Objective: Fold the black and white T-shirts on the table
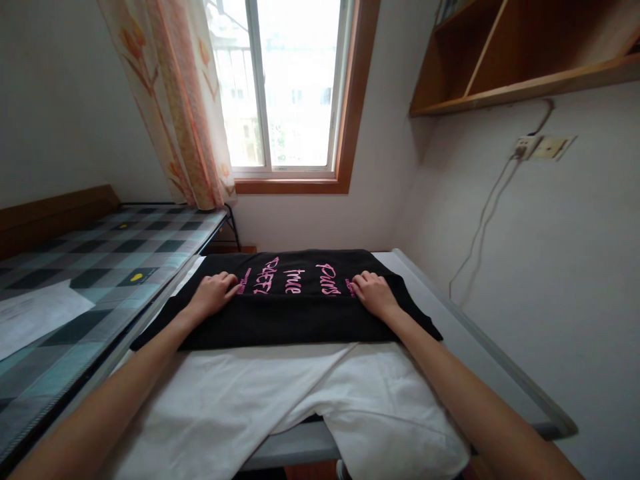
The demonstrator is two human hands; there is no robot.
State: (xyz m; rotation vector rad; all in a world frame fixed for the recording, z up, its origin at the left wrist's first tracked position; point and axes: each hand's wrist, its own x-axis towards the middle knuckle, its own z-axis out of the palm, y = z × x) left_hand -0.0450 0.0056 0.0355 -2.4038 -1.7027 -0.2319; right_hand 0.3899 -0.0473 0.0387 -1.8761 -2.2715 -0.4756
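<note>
You stand at a narrow grey counter (480,347) that runs along the right-hand wall toward a window (295,87) with a wooden frame. A patterned curtain (175,100) hangs at the window's left side. To your left, just beside the counter, is a bed (100,267) covered in a checked mat, with a white sheet of paper (35,313) lying on it. A wooden shelf (525,60) is fixed high on the right wall, and below it a wall socket (527,147) has a cable hanging down.

The black T-shirt (295,313) lies flat across the far half of the counter, folded into a broad band, with pink lettering on top facing away from you. It rests partly on a white cloth (240,400) that spreads toward you and hangs over the near edge.

Your left hand (215,293) and right hand (373,293) lie palm down on the shirt, one at each end of the lettering. The fingers (229,280) are loosely bent and rest on the fabric without gripping it.

The pink words are upside down and hard to read. The counter's near edge is cut off by the frame.
</note>
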